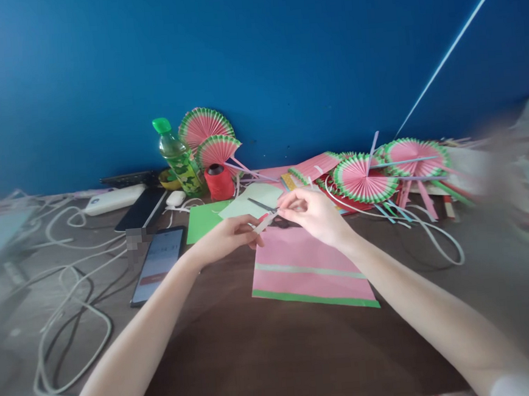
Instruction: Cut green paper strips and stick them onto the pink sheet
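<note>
My left hand (228,236) is pinched on a small pale stick (266,222) above the brown table (259,357). My right hand (311,214) is closed around the handles of a pair of scissors (265,208), whose blades point left, close to the stick. Under both hands lies a pink paper sheet (309,267) with a white stripe and a green edge.
A phone (158,262) lies to the left among white cables (67,311). At the back stand a green bottle (179,159), a red thread spool (220,180), pink-and-green paper fans (364,178) and green paper (204,220). A blue wall is behind.
</note>
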`<state>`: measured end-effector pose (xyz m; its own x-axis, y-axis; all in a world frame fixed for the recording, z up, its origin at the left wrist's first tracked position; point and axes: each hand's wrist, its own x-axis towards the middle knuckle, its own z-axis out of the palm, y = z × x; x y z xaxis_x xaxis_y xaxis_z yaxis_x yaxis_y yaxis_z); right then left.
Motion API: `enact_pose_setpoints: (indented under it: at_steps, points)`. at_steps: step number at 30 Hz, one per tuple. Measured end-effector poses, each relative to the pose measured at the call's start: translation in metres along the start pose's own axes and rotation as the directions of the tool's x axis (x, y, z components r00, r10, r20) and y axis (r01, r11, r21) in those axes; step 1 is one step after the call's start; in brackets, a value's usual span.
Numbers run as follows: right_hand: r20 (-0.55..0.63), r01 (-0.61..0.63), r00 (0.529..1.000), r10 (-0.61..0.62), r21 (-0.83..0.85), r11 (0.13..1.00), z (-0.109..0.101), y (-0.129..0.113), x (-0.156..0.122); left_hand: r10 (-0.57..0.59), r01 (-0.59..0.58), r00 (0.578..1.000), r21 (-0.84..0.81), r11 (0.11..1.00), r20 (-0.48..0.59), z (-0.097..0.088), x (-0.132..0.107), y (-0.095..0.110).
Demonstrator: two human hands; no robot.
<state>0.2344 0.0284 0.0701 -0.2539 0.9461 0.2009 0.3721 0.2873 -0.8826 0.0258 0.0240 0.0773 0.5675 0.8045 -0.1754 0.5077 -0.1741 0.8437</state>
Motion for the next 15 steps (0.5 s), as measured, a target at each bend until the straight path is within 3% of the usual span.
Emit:
enact_pose_setpoints:
  at_steps: [5,12,15]
  points:
    - [0.040,0.046,0.998,-0.047,0.027,0.999,-0.001,-0.011,-0.006,-0.014,0.013,0.997,-0.011,1.000,-0.070,0.004,0.002,0.002]
    - [0.129,0.192,0.971,-0.201,0.083,0.978,-0.002,-0.022,-0.013,0.007,-0.030,0.985,-0.133,0.991,-0.171,0.005,0.003,-0.001]
    - [0.193,0.243,0.951,-0.243,0.027,0.970,-0.003,-0.024,-0.017,0.000,-0.043,0.977,-0.199,0.979,-0.213,0.005,0.004,0.000]
